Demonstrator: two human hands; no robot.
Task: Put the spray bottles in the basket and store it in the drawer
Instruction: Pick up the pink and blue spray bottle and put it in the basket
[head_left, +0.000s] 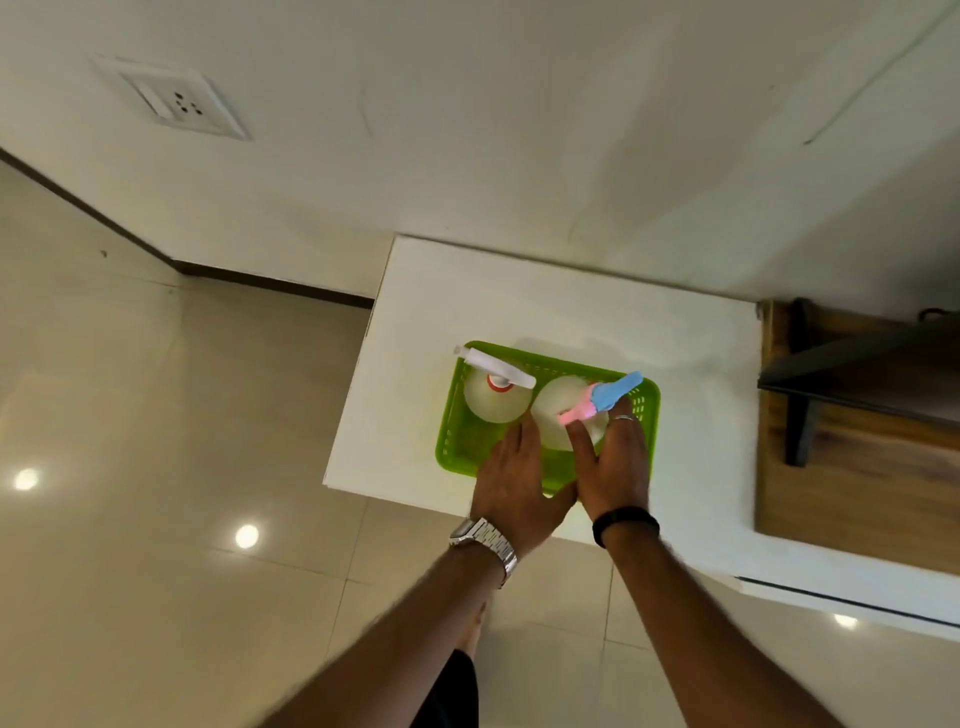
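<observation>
Both spray bottles, the white-headed one (496, 395) far left and the pink-and-blue one (571, 410) right, stand upright in the green basket (457, 447) on the white surface (519, 301). The left hand (514, 483) lies spread open on the near rim; the right hand (615, 462) loosely cups the second bottle, probably steadying it.

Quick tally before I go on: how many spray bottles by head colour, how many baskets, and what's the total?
White-headed spray bottle: 1, in the basket
Pink-and-blue-headed spray bottle: 1, in the basket
Green basket: 1, on the white top
Total: 3
</observation>
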